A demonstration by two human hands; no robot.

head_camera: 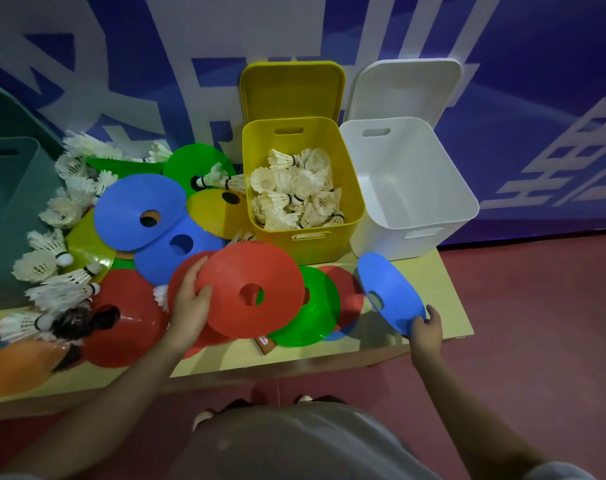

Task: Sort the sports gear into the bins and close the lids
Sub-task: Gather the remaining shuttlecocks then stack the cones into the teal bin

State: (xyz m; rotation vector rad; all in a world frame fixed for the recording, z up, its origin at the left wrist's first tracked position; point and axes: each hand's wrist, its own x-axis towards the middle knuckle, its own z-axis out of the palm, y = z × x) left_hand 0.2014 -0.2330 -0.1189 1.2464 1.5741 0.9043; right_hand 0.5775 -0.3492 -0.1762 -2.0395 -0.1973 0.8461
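The left hand grips the edge of a red disc, with the thumb on top and the other fingers hidden under it. The disc is tipped up a little over more flat discs. The right hand pinches the near edge of a blue disc and holds it up in the air, tilted, just in front of the white bin. Under the red disc lie a green disc and another red one, all on a pale table. To the left more discs are piled up: blue, yellow, green and red. White shuttlecocks lie around and on that pile, mostly at its left side. Behind the discs stands the yellow bin, with lots of shuttlecocks inside. Its yellow lid leans up against the wall behind it. The white bin sits just beside the yellow one, on the right, and no gear shows inside it. Its white lid leans on the wall too. A teal bin is at the far left edge. The wall is blue with big white shapes. The floor is dark red.
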